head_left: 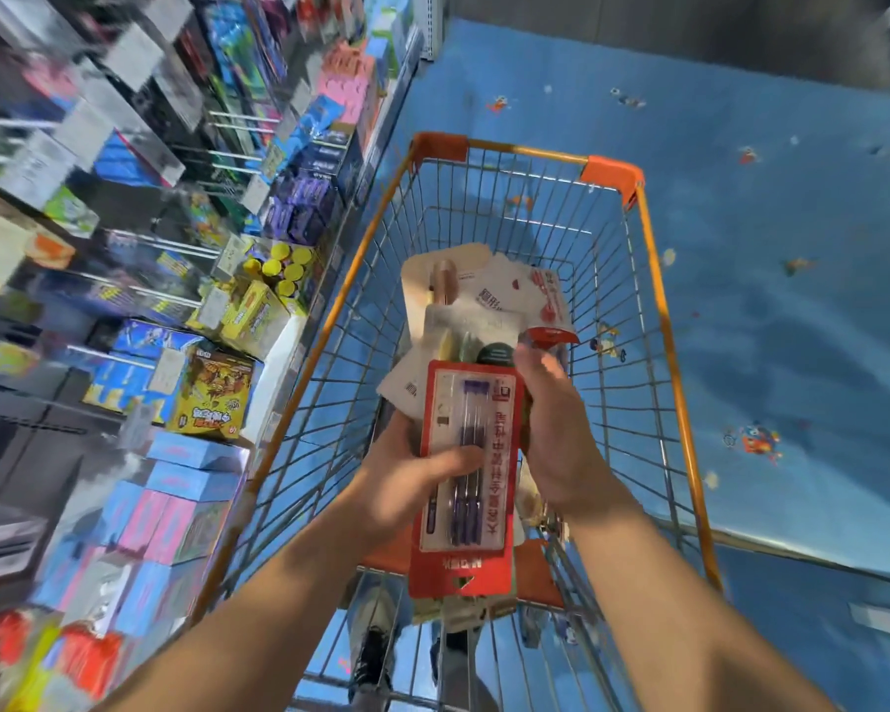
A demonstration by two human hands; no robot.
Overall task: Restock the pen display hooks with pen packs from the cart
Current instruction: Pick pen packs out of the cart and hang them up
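Note:
A red pen pack [466, 475] with several dark purple pens under clear plastic is held above the wire cart [653, 321]. My left hand [412, 470] grips its left edge, thumb lying across the front. My right hand [556, 429] holds the right edge near the top, fingers curled behind. More pen packs [489, 300], white and red cards, fan out behind the red one, and I cannot tell which hand carries them. The display hooks [196, 249] stick out from the shelving on the left, blurred.
Shelves at left carry blue, pink and yellow boxes [212, 393] down to the floor. The orange-framed cart stands close beside them on a blue patterned floor [792, 249]. My shoes [376, 655] show through the cart's near end.

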